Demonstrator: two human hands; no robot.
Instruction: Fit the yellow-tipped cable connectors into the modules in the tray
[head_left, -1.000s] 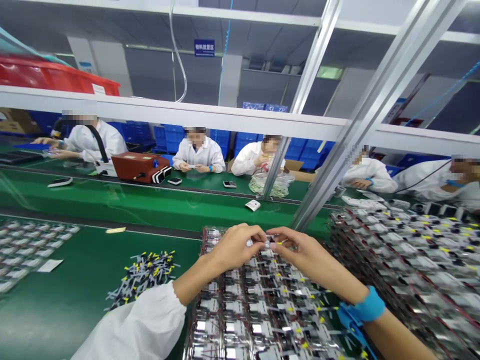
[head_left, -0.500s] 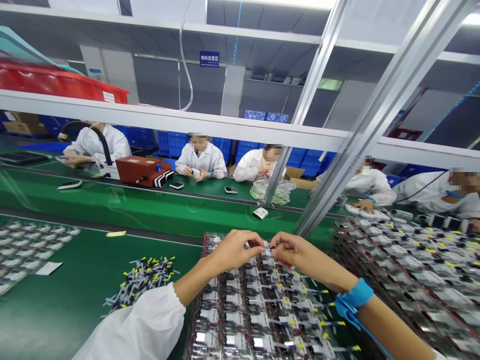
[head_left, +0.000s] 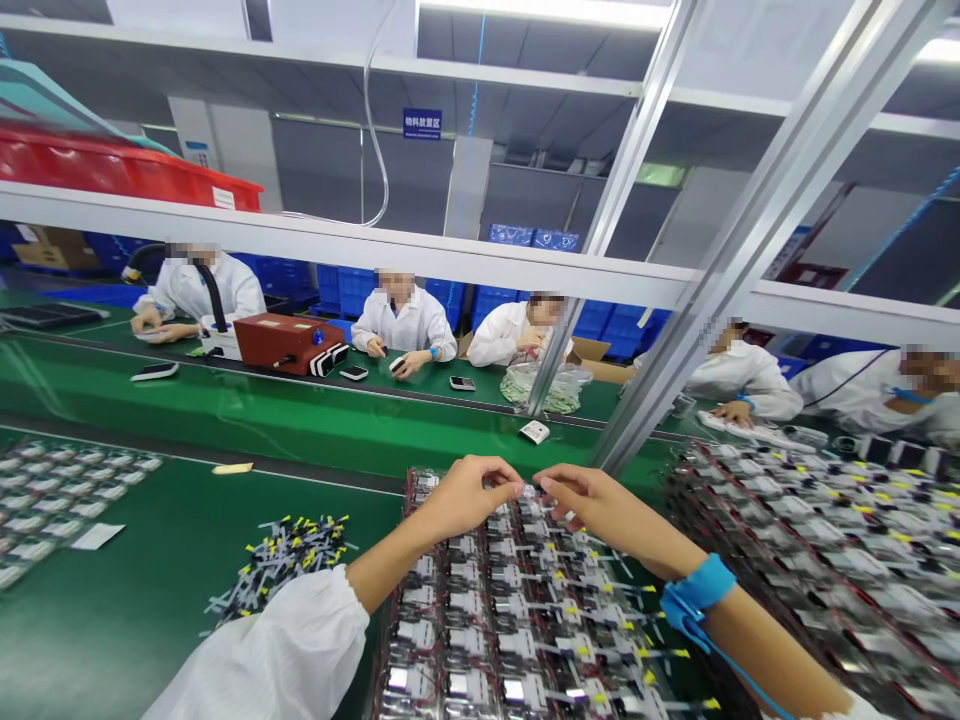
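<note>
My left hand [head_left: 480, 490] and my right hand [head_left: 581, 495] meet over the far part of a clear plastic tray [head_left: 380, 650]. Rows of small white electronic assemblies [head_left: 466, 640] with red and black wires fill that tray. Both hands have thumb and fingers pinched together at one assembly near the back; whatever lies between the fingertips is too small to make out. Thin grey strips with yellow ends [head_left: 649, 650] stick out along the tray's right side. A blue wrist strap [head_left: 697, 595] with a cord circles my right wrist.
A heap of grey and yellow-tipped strips [head_left: 289, 560] lies left of the tray. Stacked trays [head_left: 817, 540] stand on the right, another tray [head_left: 60, 490] far left. A metal post [head_left: 720, 280] slants down behind. A white device [head_left: 535, 432] rests on the green belt [head_left: 300, 415]; co-workers sit beyond.
My right hand has shifted slightly left, its fingers nearer the left fingertips. The white device on the belt has moved a little to the right. My left hand stays nearly in place.
</note>
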